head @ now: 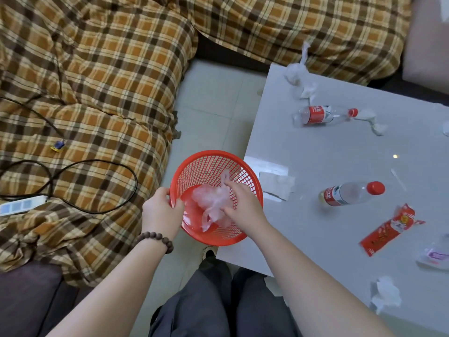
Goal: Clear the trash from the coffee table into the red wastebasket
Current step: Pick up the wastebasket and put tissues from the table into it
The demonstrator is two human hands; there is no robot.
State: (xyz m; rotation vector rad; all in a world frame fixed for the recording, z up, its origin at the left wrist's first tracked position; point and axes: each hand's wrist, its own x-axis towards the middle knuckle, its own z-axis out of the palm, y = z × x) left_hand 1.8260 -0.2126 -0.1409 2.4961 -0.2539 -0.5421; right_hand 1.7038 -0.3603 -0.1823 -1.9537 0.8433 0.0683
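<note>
My left hand point(161, 210) grips the left rim of the red mesh wastebasket point(194, 166), held tilted beside the white coffee table point(340, 161). My right hand point(243, 205) reaches inside the basket, fingers pinched on a crumpled clear plastic bag point(209, 203). On the table lie two clear bottles with red labels, one far point(320, 115) and one near point(352, 193), a red snack wrapper point(388, 229), a flat paper napkin point(277, 183), crumpled tissues point(386, 294) point(371, 120) and a knotted clear bag point(297, 71).
A sofa with a brown plaid cover point(97, 81) wraps round the left and back. A power strip point(21, 205) and black cable point(97, 166) lie on it. A small purple-printed packet point(435, 257) sits at the table's right edge. My knees point(218, 300) are below, over a tiled floor.
</note>
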